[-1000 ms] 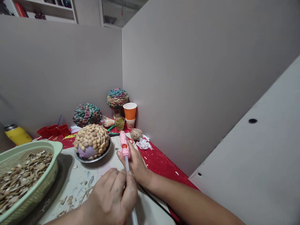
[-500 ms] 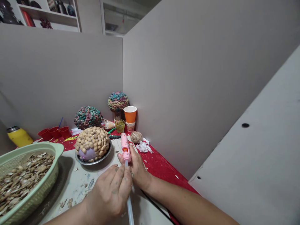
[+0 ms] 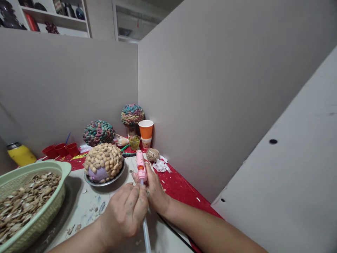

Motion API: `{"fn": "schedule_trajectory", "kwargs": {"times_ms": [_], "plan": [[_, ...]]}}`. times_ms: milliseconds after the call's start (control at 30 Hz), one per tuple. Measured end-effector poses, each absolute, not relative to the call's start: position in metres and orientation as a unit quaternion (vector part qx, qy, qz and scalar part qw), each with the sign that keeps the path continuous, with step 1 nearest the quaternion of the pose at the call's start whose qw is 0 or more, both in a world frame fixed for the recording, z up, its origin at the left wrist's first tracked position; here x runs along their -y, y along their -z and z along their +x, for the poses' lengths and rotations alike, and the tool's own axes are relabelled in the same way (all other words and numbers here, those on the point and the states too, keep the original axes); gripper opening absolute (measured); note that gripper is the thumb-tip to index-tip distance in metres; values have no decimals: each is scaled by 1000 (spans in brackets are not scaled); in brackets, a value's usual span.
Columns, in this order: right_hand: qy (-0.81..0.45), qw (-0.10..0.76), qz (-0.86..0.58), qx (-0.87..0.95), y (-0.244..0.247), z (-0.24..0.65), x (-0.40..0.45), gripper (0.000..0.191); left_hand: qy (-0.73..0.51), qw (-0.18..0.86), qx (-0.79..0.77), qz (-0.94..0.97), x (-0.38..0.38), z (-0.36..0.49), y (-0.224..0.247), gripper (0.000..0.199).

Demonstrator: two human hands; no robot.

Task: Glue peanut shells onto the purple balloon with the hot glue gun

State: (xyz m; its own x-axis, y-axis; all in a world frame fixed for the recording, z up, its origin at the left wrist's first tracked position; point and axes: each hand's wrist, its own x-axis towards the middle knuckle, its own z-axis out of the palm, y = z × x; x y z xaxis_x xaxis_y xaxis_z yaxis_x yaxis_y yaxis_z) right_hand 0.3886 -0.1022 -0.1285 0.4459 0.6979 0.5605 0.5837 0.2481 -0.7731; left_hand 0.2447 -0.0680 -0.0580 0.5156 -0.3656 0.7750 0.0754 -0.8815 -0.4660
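Note:
My right hand (image 3: 155, 191) is wrapped round a pink hot glue gun (image 3: 141, 165) that points away from me. Close behind it, my left hand (image 3: 127, 207) grips a translucent glue stick (image 3: 146, 233), whose front end meets the back of the gun. The stick's long tail hangs down toward me. Left of the gun, a ball covered with peanuts (image 3: 105, 158) rests in a metal bowl (image 3: 105, 182), with a bare lilac patch (image 3: 98, 173) facing me. A black cord (image 3: 176, 233) runs under my right forearm.
A green basket (image 3: 61, 186) of shells stands at left. Behind are red cups (image 3: 61, 149), a yellow bottle (image 3: 22, 154), colourful shell-covered balls (image 3: 99, 133), an orange paper cup (image 3: 145, 130), twine (image 3: 153, 155) and crumpled tissue (image 3: 161, 166). A grey partition (image 3: 210, 105) rises at right.
My left hand has shifted very slightly up and left with the glue stick, toward the gun. The gun and my right hand look nearly unmoved.

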Motion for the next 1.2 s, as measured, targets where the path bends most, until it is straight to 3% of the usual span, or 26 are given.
{"fn": "schedule_trajectory", "kwargs": {"times_ms": [267, 600, 767, 933, 1200], "plan": [[-95, 615, -584, 521, 118, 385, 105, 29, 465, 237, -61, -851, 61, 255, 62, 26], [-224, 657, -532, 486, 106, 393, 103, 38, 425, 81, -51, -900, 71, 242, 73, 40], [-367, 604, -485, 515, 95, 400, 112, 54, 416, 92, -81, -901, 77, 227, 73, 27], [-469, 533, -441, 550, 94, 403, 117, 61, 417, 137, -68, -896, 76, 214, 75, 29], [-533, 466, -375, 598, 81, 396, 129, 44, 422, 117, -57, -897, 76, 209, 78, 33]]}}
